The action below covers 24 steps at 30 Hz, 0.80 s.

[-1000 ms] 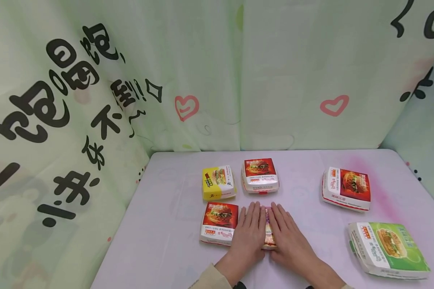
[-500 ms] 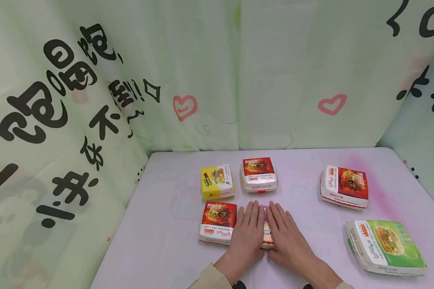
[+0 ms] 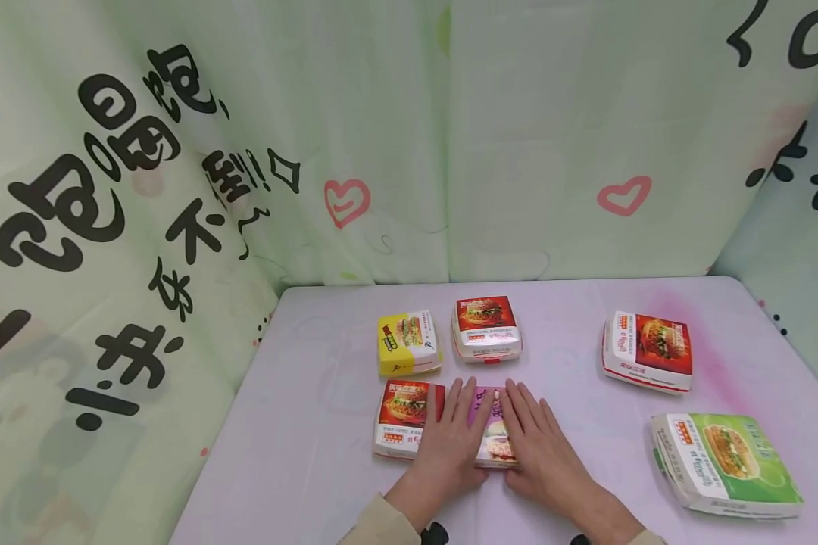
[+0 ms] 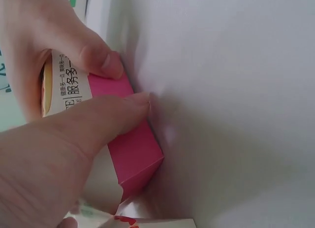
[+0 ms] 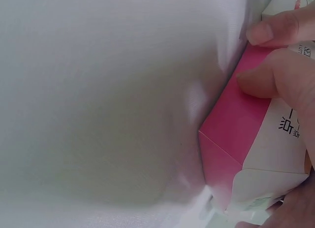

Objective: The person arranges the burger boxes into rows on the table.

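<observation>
In the head view, a purple-and-white burger box (image 3: 496, 435) lies between my two hands near the front middle of the table. My left hand (image 3: 446, 439) rests with extended fingers over its left part and the edge of a red-and-white burger box (image 3: 401, 424) beside it. Along the purple box's right side, my right hand (image 3: 545, 450) lies with straight fingers. Both thumbs touch the box's pink front face, as seen in the left wrist view (image 4: 135, 149) and right wrist view (image 5: 241, 114). My hands hide parts of both boxes.
Behind my hands stand a yellow-and-white box (image 3: 409, 344) and another red-and-white box (image 3: 486, 329). Off to the right are a red-topped box (image 3: 647, 352) and a larger green-and-white box (image 3: 729, 465). A printed curtain (image 3: 518, 151) hangs behind the table.
My left hand has shifted left and its fingers have spread, showing more of the purple box's top. My right hand stays at the box's right side. The view has shifted slightly.
</observation>
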Motion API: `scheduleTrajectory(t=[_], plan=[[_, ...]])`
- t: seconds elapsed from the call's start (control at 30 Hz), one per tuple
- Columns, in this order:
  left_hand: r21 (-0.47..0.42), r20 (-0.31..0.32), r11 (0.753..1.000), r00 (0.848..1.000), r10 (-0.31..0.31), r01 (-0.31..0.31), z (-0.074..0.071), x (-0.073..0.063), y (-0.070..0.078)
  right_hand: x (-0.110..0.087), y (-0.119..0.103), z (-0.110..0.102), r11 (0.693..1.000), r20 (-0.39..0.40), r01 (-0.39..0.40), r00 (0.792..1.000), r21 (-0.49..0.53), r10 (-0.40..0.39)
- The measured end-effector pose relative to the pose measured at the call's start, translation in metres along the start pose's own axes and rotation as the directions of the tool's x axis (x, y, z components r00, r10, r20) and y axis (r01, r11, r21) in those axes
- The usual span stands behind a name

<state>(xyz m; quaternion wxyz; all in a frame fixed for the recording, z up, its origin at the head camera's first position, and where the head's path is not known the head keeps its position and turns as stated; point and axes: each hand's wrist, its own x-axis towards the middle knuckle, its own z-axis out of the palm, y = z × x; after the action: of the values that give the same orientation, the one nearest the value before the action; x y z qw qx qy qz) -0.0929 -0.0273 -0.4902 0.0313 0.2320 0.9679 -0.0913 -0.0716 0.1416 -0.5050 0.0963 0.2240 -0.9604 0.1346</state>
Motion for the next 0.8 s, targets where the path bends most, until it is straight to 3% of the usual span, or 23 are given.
scheduleTrajectory(t=[0.33, 0.8], plan=[[-0.022, 0.008, 0.999, 1.0, -0.029, 0.029, -0.0001, -0.0017, 0.0031, 0.0013, -0.0036, -0.002, 0.999, 0.063, -0.035, 0.997, 0.01, 0.034], [-0.024, 0.012, 0.999, 1.0, -0.024, 0.024, -0.0026, -0.005, 0.002, -0.0013, -0.0046, -0.001, 0.997, 0.071, -0.058, 0.996, 0.041, 0.055]])
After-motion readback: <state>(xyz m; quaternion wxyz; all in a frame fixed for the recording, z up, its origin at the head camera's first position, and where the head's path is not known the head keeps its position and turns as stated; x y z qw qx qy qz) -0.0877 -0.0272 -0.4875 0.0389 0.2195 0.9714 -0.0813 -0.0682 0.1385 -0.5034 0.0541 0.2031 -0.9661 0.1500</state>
